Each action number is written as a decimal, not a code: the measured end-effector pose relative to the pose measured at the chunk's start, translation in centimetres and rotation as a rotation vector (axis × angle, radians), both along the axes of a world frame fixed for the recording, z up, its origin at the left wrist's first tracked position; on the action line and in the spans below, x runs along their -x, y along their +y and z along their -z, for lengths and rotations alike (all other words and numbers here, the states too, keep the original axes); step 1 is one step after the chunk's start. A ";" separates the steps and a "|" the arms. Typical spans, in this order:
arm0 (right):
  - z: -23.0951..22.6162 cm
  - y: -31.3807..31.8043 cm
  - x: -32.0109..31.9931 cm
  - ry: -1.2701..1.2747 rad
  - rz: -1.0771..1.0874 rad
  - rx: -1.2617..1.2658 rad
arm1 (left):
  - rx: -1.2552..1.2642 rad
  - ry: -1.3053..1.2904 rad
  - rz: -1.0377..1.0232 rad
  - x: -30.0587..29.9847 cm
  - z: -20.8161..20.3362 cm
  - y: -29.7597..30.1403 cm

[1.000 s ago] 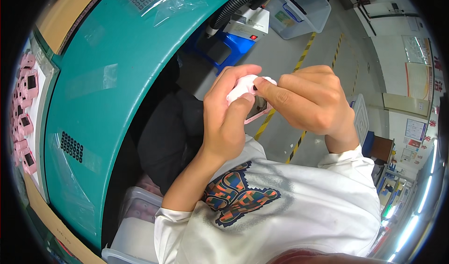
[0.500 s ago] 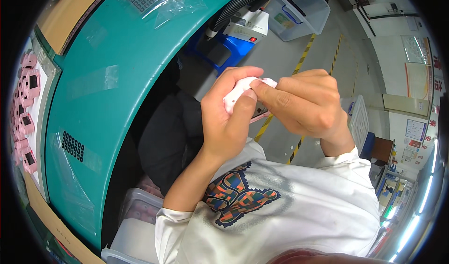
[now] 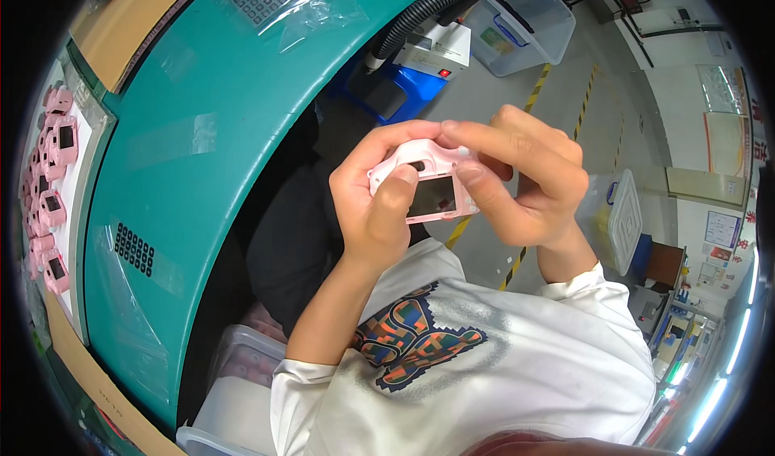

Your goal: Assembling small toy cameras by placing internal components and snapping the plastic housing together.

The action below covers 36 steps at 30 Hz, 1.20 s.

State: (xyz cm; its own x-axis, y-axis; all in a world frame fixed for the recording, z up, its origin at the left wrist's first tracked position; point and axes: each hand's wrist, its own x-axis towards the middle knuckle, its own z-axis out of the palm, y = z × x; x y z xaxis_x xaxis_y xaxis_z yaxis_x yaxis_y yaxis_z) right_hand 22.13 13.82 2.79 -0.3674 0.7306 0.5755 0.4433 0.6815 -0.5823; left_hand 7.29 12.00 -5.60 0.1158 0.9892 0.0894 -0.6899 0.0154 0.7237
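A small pink toy camera (image 3: 433,198) is held up in front of my chest, its dark screen facing me. My left hand (image 3: 367,202) wraps around its left side, thumb pressed on the back above the screen and fingers along the top. At the camera's right end, my right hand (image 3: 533,177) has its thumb by the small buttons and its index fingertip at the top edge, meeting the left fingers. The camera's front is hidden from view.
A green-topped bench (image 3: 161,238) curves along the left. Several pink toy cameras (image 3: 60,145) lie on a white tray at far left. Ahead are a blue stool (image 3: 416,93), a black hose (image 3: 424,6) and a clear bin (image 3: 521,40). Another lidded bin (image 3: 617,222) stands at right.
The toy camera has been turned so that its screen and buttons now face me. My right hand has gone from a closed pinch over it to spread fingertips at its right end.
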 end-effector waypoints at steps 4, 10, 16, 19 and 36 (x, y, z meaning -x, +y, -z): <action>0.8 0.1 -0.2 0.015 -0.019 -0.005 | -0.109 0.057 -0.065 -0.2 0.4 0.5; 0.9 0.1 0.0 -0.023 0.004 -0.026 | -0.115 0.080 -0.040 0.3 0.3 0.8; 1.5 0.3 0.8 0.032 -0.045 0.033 | -0.130 0.139 -0.091 1.6 0.0 0.6; 2.7 0.6 0.8 0.149 -0.049 0.116 | -0.170 0.258 -0.169 4.0 -0.6 -0.4; 6.4 2.8 23.6 -0.035 -0.576 -0.093 | 0.225 1.555 -1.182 39.6 -5.3 -0.3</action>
